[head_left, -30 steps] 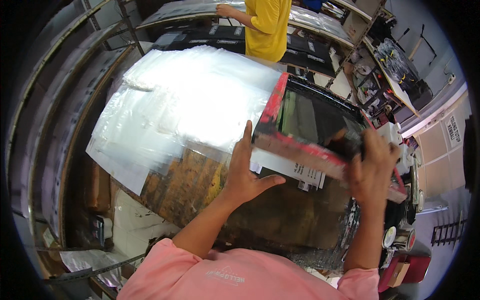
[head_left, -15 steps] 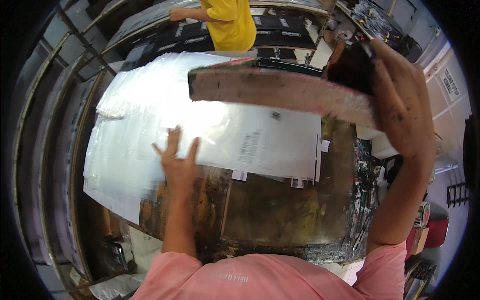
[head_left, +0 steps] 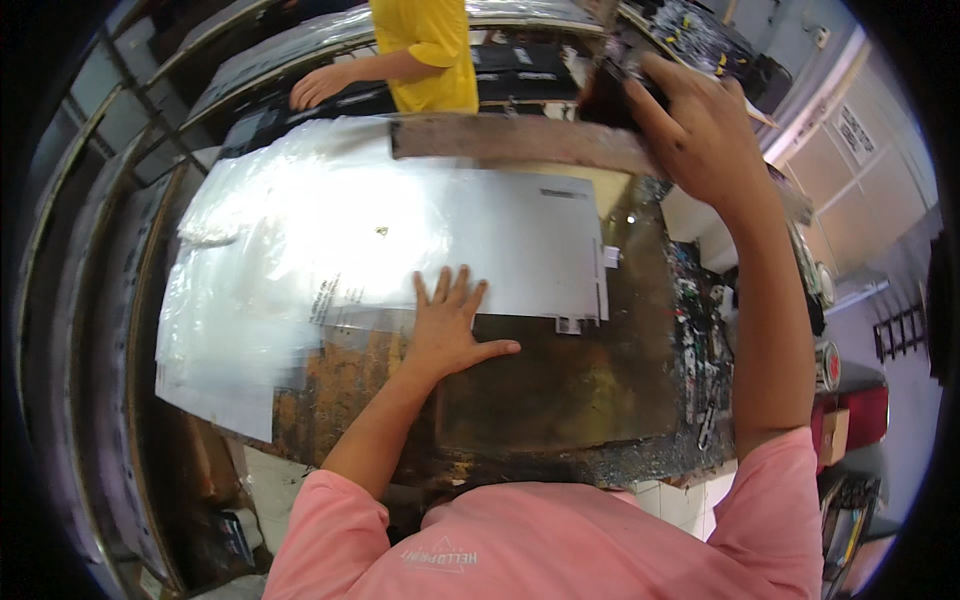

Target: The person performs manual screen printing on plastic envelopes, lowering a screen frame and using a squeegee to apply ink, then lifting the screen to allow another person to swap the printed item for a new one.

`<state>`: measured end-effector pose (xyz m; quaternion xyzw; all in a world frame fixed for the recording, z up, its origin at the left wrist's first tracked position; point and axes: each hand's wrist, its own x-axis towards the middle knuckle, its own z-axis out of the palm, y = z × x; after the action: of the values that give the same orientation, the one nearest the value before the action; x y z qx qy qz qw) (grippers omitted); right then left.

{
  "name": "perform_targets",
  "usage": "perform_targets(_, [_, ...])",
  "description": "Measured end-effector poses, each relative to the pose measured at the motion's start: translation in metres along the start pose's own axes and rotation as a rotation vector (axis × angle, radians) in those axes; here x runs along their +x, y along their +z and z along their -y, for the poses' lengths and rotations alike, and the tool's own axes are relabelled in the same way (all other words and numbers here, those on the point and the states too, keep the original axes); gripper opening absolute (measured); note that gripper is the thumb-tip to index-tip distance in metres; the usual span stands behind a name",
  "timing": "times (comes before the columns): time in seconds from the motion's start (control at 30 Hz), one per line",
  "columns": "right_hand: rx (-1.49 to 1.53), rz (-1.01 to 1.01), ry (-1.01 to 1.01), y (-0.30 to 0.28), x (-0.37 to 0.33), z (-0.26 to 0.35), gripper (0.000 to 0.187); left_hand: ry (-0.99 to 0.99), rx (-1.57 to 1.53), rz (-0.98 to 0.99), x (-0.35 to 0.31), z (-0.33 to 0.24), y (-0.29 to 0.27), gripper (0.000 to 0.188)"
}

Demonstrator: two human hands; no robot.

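Observation:
My left hand (head_left: 447,325) lies flat with fingers spread on the lower edge of a white plastic sheet (head_left: 535,245), its thumb over the dark, ink-stained table board (head_left: 560,400). Small printed marks show on the sheet. My right hand (head_left: 700,125) is raised at the far right, its fingers closed round the right end of a tilted, ink-stained wooden screen-printing frame (head_left: 520,140). A dark block (head_left: 610,95) is by the thumb; I cannot tell whether it is part of the frame. Overlapping translucent plastic sheets (head_left: 230,300) spread out to the left, bright with glare.
Across the table stands a person in a yellow shirt (head_left: 425,55), one arm stretched out beside black items with white labels. Tall racks (head_left: 100,350) line the left. Paint-smeared clutter (head_left: 695,340) runs along the table's right edge, with cans (head_left: 826,366) beyond it.
My left hand has moved right and come down flat on the white sheet, which now lies further left. My right hand and the frame have shifted up and left in the view.

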<state>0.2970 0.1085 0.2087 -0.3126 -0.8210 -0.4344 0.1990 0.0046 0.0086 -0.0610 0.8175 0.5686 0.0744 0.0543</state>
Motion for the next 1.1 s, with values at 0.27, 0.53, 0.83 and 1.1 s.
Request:
perform_targets(0.27, [0.164, 0.149, 0.207, -0.02, 0.015, 0.031, 0.031, 0.179, -0.16, -0.118, 0.044, -0.103, 0.048, 0.119])
perform_targets(0.53, [0.137, 0.105, 0.14, -0.02, 0.011, 0.024, 0.033, 0.222, -0.215, -0.138, 0.036, -0.112, 0.047, 0.117])
perform_targets(0.83, [0.31, 0.331, 0.265, -0.029, 0.017, 0.029, 0.033, -0.343, -0.798, -0.342, 0.018, -0.055, -0.062, 0.098])
perform_targets(1.1, [0.578, 0.685, 0.328, 0.031, -0.121, 0.13, 0.057, -0.336, -0.799, -0.404, -0.073, -0.022, -0.03, 0.101])
